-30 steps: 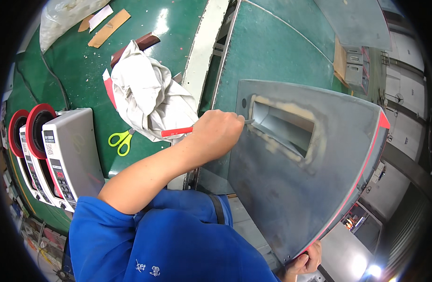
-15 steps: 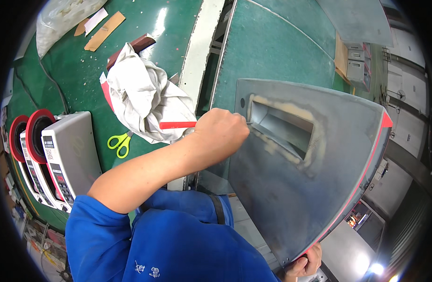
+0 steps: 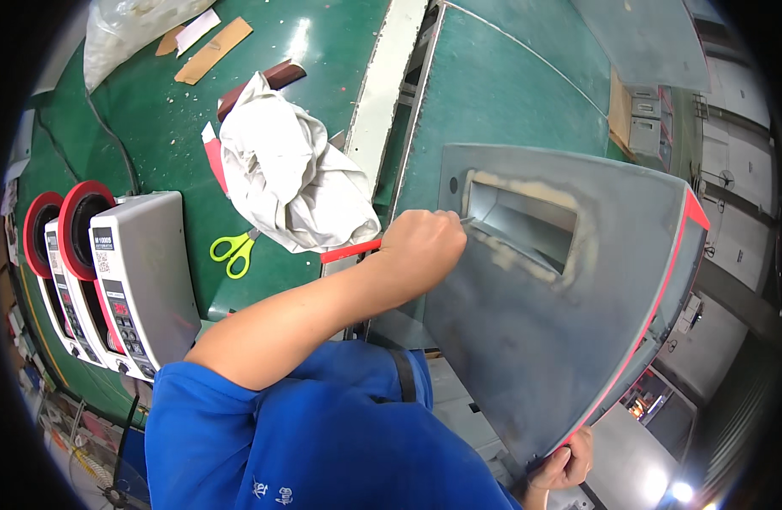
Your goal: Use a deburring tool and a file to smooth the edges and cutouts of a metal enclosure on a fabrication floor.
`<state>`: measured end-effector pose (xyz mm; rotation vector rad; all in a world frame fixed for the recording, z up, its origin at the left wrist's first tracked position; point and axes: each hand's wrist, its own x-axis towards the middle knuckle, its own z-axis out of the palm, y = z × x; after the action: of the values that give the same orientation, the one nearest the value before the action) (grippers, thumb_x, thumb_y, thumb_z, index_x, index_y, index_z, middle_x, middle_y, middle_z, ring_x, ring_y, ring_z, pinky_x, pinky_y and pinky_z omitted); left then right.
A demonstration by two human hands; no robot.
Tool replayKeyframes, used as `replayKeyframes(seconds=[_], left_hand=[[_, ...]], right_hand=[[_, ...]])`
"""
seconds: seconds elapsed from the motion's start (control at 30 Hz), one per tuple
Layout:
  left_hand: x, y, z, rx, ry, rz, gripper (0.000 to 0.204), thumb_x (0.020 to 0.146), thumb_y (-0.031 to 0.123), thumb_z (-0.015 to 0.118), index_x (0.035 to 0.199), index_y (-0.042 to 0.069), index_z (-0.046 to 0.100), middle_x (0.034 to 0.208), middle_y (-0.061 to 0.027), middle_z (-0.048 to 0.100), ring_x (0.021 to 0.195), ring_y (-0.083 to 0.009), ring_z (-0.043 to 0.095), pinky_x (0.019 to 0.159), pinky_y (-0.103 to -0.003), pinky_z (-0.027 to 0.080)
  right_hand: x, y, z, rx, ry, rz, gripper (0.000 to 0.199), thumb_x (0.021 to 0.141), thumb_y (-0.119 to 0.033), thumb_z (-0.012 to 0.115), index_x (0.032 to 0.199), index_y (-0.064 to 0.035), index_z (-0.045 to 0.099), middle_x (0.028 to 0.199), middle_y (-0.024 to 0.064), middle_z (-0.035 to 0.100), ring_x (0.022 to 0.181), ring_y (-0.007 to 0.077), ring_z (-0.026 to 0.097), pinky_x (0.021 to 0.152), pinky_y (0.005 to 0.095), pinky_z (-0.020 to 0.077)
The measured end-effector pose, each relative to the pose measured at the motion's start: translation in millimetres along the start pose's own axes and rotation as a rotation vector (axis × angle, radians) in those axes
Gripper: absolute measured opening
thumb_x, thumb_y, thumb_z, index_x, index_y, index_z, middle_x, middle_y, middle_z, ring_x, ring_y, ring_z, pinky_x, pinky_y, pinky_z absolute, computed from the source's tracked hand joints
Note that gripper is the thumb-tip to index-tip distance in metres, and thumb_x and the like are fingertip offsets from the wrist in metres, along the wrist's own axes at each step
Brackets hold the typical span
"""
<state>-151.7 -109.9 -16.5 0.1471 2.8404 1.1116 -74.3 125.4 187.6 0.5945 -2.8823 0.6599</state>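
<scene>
A green table (image 3: 174, 127) spreads out left of and beyond the left hand (image 3: 423, 246). The grey panel (image 3: 527, 365), with a red line along one edge, lies between that hand and the right hand (image 3: 569, 463). Two white machines (image 3: 149, 263) with red reels stand well left of the left hand. A crumpled white cloth (image 3: 302, 174) lies just beyond it, to the left. Right of the left hand, a cream band (image 3: 586, 238) rings the panel's rectangular opening (image 3: 535, 225). The left hand is curled in a fist around a red-handled tool (image 3: 350, 252), its thin tip at the opening's near-left corner; contact there is unclear. The right hand is closed on the panel's near corner. Yellow-green scissors (image 3: 245, 243) lie left of the left hand.
</scene>
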Motion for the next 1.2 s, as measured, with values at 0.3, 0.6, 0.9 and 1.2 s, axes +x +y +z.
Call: replayKeyframes(seconds=[0.3,0.6,0.9,1.2], left_hand=[[-5.9,-17.0,2.6,-0.440,0.093,-0.189,0.014,0.078,0.012,0.052,0.083,0.001,0.060,0.072,-0.0179,0.058,0.069,-0.0350,0.056,0.061,-0.042,0.044],[0.3,-27.4,4.3,-0.261,0.028,-0.085,0.016,0.079,0.017,0.053,0.083,0.005,0.061,0.069,-0.0124,0.058,0.066,-0.0309,0.057,0.058,-0.040,0.045],[12.5,-10.8,-18.5,0.026,-0.147,0.120,0.004,0.065,0.006,0.053,0.068,0.002,0.054,0.062,-0.0121,0.056,0.057,-0.0271,0.059,0.048,-0.036,0.046],[-3.6,-23.0,-44.5,0.133,-0.087,-0.020,0.006,0.065,0.005,0.052,0.071,0.004,0.051,0.065,-0.0110,0.055,0.057,-0.0258,0.059,0.047,-0.035,0.046]], right_hand=[[-0.2,4.8,-2.4,0.027,-0.022,-0.060,0.027,0.080,-0.019,0.046,0.080,0.0071,0.055,0.069,0.0140,0.055,0.063,0.0222,0.049,0.059,0.0304,0.0376],[-1.6,6.5,-2.9,0.012,0.011,-0.056,0.026,0.079,-0.019,0.046,0.079,0.0063,0.055,0.070,0.0139,0.056,0.061,0.0225,0.050,0.057,0.0311,0.0382],[18.5,-9.9,-9.4,-0.073,-0.163,-0.014,0.023,0.082,-0.018,0.048,0.077,0.0030,0.056,0.068,0.0167,0.056,0.058,0.0303,0.052,0.057,0.0374,0.0424],[20.2,-11.9,-22.6,-0.160,-0.322,-0.028,0.022,0.083,-0.017,0.046,0.082,0.0027,0.056,0.073,0.0179,0.058,0.063,0.0329,0.054,0.061,0.0397,0.0438]])
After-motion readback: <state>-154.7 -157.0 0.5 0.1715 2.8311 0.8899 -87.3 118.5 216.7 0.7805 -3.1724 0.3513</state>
